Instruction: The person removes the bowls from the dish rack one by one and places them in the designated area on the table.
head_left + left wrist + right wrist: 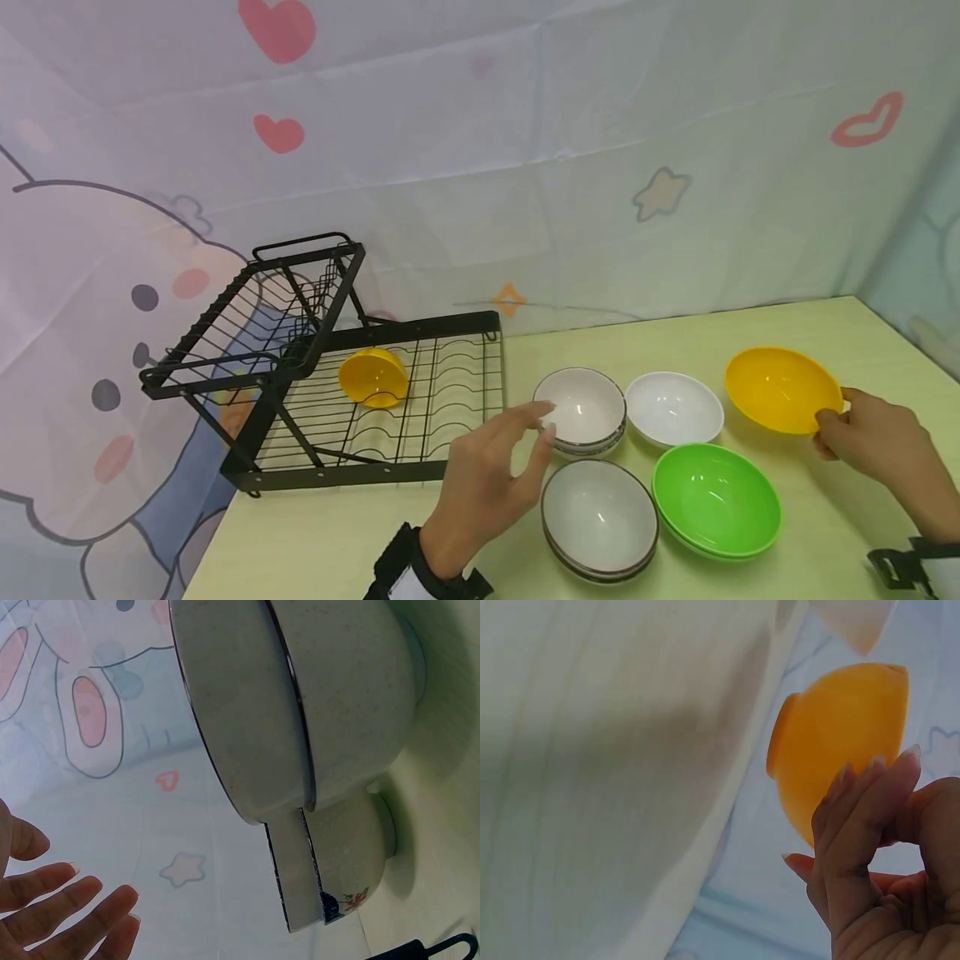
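Observation:
My right hand (pixel 877 437) pinches the right rim of a yellow bowl (pixel 780 387), thumb on the inside and fingers along the outside. In the right wrist view, the yellow bowl (pixel 847 727) is lifted off the table. My left hand (pixel 487 483) has thumb and forefinger spread apart, its fingertips overlapping the left rim of a stack of white bowls (pixel 585 404) in the head view. The left wrist view shows the left hand (pixel 64 915) holding nothing, apart from the dark-rimmed bowls (pixel 360 697). A white bowl (pixel 675 408) sits left of the yellow one.
A black two-tier dish rack (pixel 382 473) stands at the left, with a small yellow bowl (pixel 375 377) leaning in its lower tier. Stacked brown-rimmed bowls (pixel 600 512) and stacked green bowls (pixel 716 500) are at the table's front. A patterned cloth (pixel 465 167) hangs behind.

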{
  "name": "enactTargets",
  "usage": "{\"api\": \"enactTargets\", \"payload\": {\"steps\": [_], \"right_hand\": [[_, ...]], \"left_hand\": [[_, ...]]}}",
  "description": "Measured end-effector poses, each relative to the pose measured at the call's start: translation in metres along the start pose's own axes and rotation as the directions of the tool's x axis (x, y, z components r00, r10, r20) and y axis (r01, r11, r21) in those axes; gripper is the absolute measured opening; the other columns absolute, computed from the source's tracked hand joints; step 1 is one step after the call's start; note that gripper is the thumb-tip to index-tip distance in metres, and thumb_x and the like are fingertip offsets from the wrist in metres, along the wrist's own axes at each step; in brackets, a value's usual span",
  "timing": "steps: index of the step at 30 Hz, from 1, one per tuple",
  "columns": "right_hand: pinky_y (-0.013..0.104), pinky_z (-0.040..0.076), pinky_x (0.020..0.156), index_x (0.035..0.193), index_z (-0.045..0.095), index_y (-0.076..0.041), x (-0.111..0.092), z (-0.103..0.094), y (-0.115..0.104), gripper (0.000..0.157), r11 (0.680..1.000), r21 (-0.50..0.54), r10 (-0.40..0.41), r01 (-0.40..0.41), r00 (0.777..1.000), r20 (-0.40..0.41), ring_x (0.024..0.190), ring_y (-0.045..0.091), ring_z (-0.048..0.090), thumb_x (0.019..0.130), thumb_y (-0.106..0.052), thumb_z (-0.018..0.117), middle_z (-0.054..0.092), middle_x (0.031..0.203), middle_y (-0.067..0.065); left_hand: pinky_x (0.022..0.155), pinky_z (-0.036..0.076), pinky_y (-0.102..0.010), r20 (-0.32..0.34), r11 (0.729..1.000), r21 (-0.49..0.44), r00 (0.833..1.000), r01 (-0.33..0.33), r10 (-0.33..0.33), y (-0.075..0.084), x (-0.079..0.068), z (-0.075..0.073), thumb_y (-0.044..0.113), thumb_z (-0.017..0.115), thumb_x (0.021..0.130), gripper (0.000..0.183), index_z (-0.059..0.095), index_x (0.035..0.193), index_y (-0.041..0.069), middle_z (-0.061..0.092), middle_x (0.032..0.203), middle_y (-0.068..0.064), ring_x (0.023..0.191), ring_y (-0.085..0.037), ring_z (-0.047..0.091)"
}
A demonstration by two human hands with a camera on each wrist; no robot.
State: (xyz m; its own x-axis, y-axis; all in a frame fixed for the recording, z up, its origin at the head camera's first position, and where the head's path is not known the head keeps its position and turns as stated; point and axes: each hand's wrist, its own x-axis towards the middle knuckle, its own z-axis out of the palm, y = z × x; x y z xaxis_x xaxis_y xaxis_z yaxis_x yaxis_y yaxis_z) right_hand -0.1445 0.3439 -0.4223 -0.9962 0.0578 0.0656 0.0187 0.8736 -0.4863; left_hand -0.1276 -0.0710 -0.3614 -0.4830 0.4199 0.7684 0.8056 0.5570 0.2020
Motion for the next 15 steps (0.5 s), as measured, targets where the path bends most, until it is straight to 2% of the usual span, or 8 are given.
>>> {"api": "enactTargets", "payload": {"steps": [2, 6, 10, 13, 15], "right_hand": [[0.03, 0.032, 0.043, 0.081, 0.057, 0.001, 0.0012, 0.0029, 0.003, 0.029, 1.0, 0.001, -0.005, 0.005, 1.0, 0.012, 0.049, 0.016, 0.04, 0.091, -0.017, 0.036, 0.055, 0.053, -0.005], [0.031, 0.037, 0.045, 0.091, 0.057, 0.009, 0.0025, 0.0056, 0.0037, 0.034, 1.0, 0.007, -0.005, 0.005, 0.998, 0.055, 0.052, 0.015, 0.046, 0.092, -0.017, 0.036, 0.06, 0.055, -0.007], [0.031, 0.038, 0.046, 0.093, 0.055, 0.009, 0.0029, 0.0051, 0.0029, 0.032, 1.0, 0.007, -0.002, 0.002, 0.996, 0.084, 0.053, 0.014, 0.047, 0.092, -0.016, 0.035, 0.06, 0.056, -0.007], [0.041, 0.046, 0.052, 0.103, 0.05, 0.017, 0.0036, 0.003, 0.0031, 0.039, 1.0, -0.007, -0.006, 0.007, 0.994, 0.106, 0.055, 0.015, 0.05, 0.095, -0.017, 0.034, 0.061, 0.056, -0.007], [0.054, 0.048, 0.063, 0.11, 0.043, 0.024, 0.004, 0.0007, 0.0023, 0.047, 1.0, -0.019, -0.002, 0.004, 0.992, 0.127, 0.059, 0.016, 0.054, 0.098, -0.02, 0.034, 0.061, 0.055, -0.006]], "left_hand": [[0.068, 0.056, -0.023, -0.001, 1.0, 0.002, 1.0, 0.0, 0.0, 0.0001, -0.0001, -0.0003, 0.019, 0.056, 0.092, 0.023, 0.064, 0.111, 0.009, 0.071, 0.099, -0.002, 0.085, -0.004, 0.062], [0.068, 0.056, -0.022, 0.002, 1.0, 0.004, 1.0, 0.002, -0.002, 0.0, -0.0003, -0.0004, 0.019, 0.056, 0.092, 0.023, 0.064, 0.11, 0.008, 0.071, 0.099, -0.002, 0.084, -0.005, 0.062], [0.067, 0.056, -0.021, 0.004, 1.0, 0.007, 1.0, 0.0, 0.0, -0.0001, -0.0003, -0.0001, 0.019, 0.056, 0.092, 0.023, 0.064, 0.111, 0.009, 0.071, 0.098, -0.002, 0.084, -0.005, 0.062], [0.067, 0.056, -0.021, 0.006, 1.0, 0.003, 1.0, 0.002, -0.002, -0.0001, -0.0002, 0.0001, 0.019, 0.056, 0.092, 0.023, 0.064, 0.111, 0.009, 0.071, 0.099, -0.002, 0.084, -0.005, 0.062], [0.067, 0.056, -0.021, 0.006, 1.0, 0.003, 1.0, 0.002, -0.002, -0.0001, -0.0002, 0.0002, 0.019, 0.056, 0.092, 0.023, 0.064, 0.111, 0.009, 0.071, 0.099, -0.002, 0.083, -0.005, 0.062]]}}
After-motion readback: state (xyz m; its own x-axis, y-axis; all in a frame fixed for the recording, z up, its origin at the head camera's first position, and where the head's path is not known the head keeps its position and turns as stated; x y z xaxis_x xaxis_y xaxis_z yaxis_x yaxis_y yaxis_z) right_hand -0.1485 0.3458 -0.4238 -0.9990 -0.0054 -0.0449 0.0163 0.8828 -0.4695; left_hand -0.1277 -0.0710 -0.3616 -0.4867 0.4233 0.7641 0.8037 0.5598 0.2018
